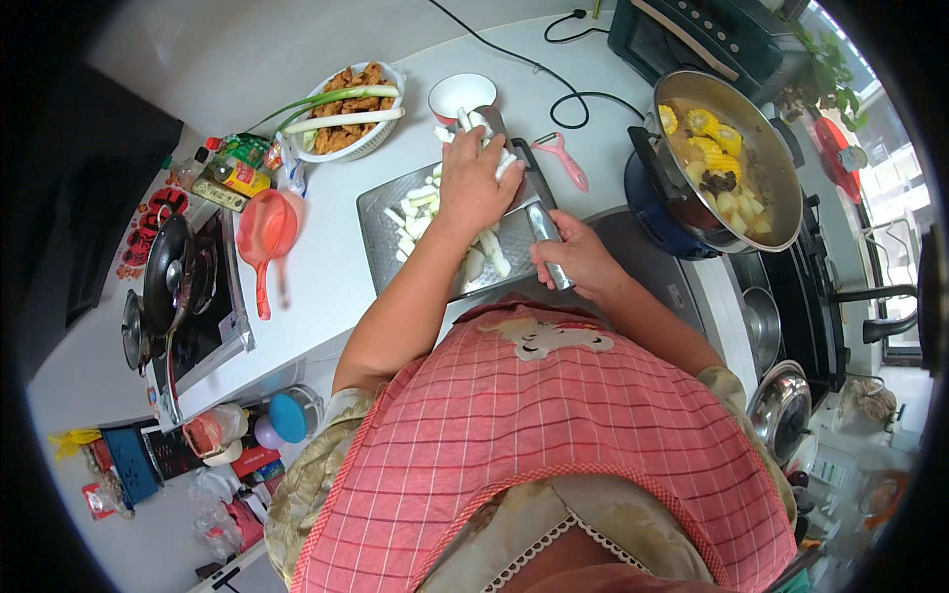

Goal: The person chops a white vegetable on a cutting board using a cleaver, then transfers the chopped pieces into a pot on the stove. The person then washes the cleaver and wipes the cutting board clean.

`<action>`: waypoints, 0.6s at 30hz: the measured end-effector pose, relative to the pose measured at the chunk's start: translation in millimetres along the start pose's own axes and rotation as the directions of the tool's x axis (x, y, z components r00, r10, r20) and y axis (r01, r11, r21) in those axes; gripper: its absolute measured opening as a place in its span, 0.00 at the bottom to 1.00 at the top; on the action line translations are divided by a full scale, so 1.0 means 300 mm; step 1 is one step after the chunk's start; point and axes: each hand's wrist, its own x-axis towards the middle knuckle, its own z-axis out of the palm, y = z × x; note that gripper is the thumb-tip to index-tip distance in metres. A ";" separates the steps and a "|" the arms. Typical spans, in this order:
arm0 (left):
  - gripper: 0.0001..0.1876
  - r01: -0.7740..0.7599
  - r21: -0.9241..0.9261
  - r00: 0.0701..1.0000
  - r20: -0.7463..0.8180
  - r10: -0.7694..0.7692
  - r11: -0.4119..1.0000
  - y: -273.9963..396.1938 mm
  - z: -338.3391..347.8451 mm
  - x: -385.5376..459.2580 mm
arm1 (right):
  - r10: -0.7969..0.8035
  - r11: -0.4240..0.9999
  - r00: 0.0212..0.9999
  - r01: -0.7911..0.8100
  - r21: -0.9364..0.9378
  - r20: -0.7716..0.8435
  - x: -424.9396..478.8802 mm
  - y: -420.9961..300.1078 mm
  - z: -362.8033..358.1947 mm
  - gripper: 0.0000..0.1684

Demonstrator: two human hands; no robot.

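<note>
My right hand (582,256) is closed around the metal handle of a cleaver (528,194), whose blade lies low over the grey metal cutting board (368,222). White chopped vegetable pieces (419,207) cover the board's left part, and longer pale strips (493,252) lie near its front edge. My left hand (478,174) rests, fingers spread, on white pieces over the blade, partly hiding them. Whether its fingers grip any piece, I cannot tell. Just behind the fingers stands a white bowl (463,93) with a red outside.
A pink peeler (567,159) lies right of the board, beside a big pot (786,200) of corn and broth. Back left is a white basket (363,146) of browned food pieces and scallions. Further left are a red ladle (265,230), bottles (241,174) and a black cable (504,48) behind.
</note>
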 end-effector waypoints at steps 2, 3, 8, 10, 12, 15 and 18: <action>0.24 0.020 0.008 1.000 0.004 -0.020 1.000 -0.004 0.004 -0.021 | 0.016 1.000 1.000 -0.016 -0.005 0.012 -0.004 0.009 0.004 0.19; 0.24 0.022 0.006 1.000 0.006 -0.022 1.000 0.004 0.005 -0.016 | 0.019 1.000 1.000 -0.019 -0.008 0.008 -0.007 0.005 0.002 0.19; 0.25 -0.056 0.037 0.998 -0.019 0.057 0.998 0.086 -0.064 0.040 | -0.031 0.999 0.999 0.031 0.003 -0.021 -0.084 -0.072 0.020 0.19; 0.25 -0.136 0.015 0.988 -0.069 0.137 0.991 0.160 -0.103 0.108 | -0.104 0.995 0.993 0.105 -0.001 -0.058 -0.143 -0.131 0.018 0.21; 0.24 -0.242 -0.034 0.964 -0.127 0.236 0.970 0.252 -0.096 0.197 | -0.184 0.983 0.971 0.184 -0.017 -0.153 -0.216 -0.195 -0.014 0.22; 0.23 -0.403 -0.086 0.899 -0.224 0.377 0.911 0.419 -0.041 0.334 | -0.277 0.961 0.893 0.263 -0.087 -0.356 -0.338 -0.298 -0.066 0.22; 0.23 -0.496 -0.160 0.858 -0.242 0.453 0.854 0.587 0.081 0.434 | -0.335 0.942 0.816 0.307 -0.137 -0.471 -0.438 -0.366 -0.174 0.20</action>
